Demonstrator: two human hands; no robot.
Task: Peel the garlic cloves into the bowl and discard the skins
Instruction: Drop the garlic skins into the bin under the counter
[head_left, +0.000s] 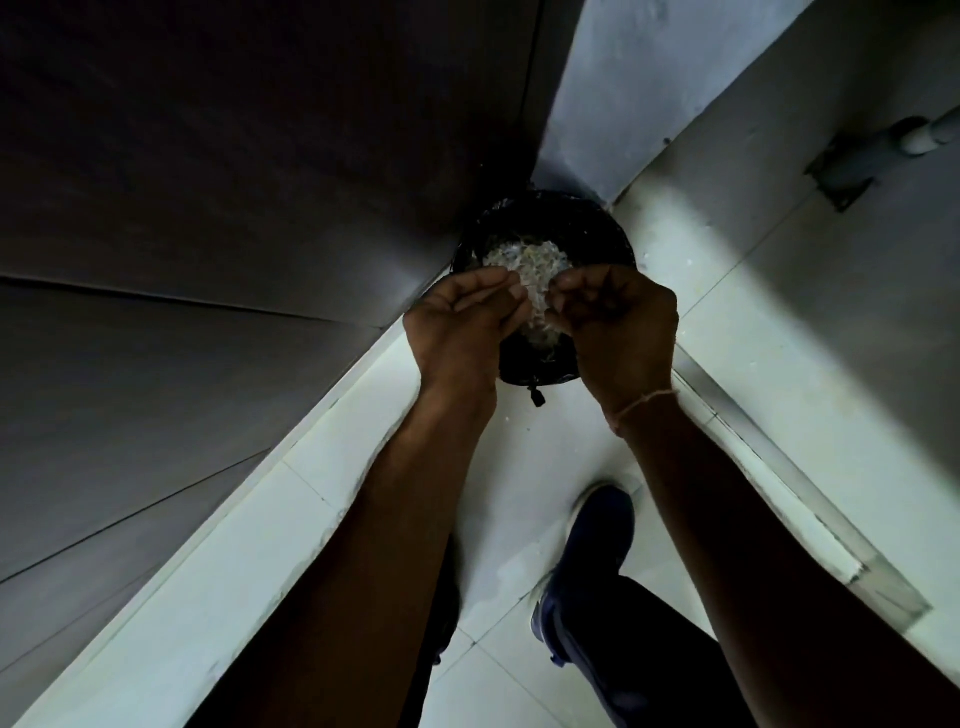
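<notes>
A black bin (597, 234) stands on the floor in a wall corner, with a pale heap of garlic skins (524, 265) inside. Both my hands hover just above it, fingertips almost meeting over the heap. My left hand (462, 322) is turned palm up, its fingers lying together and only slightly bent, with nothing visible in the palm. My right hand (618, 327) has its fingers curled inward toward the left hand. Pale skin flakes (543, 317) show in the gap between the two hands, but I cannot tell whether the right fingertips pinch any. No bowl or cloves are in view.
Dark cabinet panels (208, 208) rise on the left and a grey wall (831, 208) with a pipe fitting (852, 166) on the right. The bin stands on a pale tiled floor (545, 457). My blue shoe (592, 551) stands behind the bin.
</notes>
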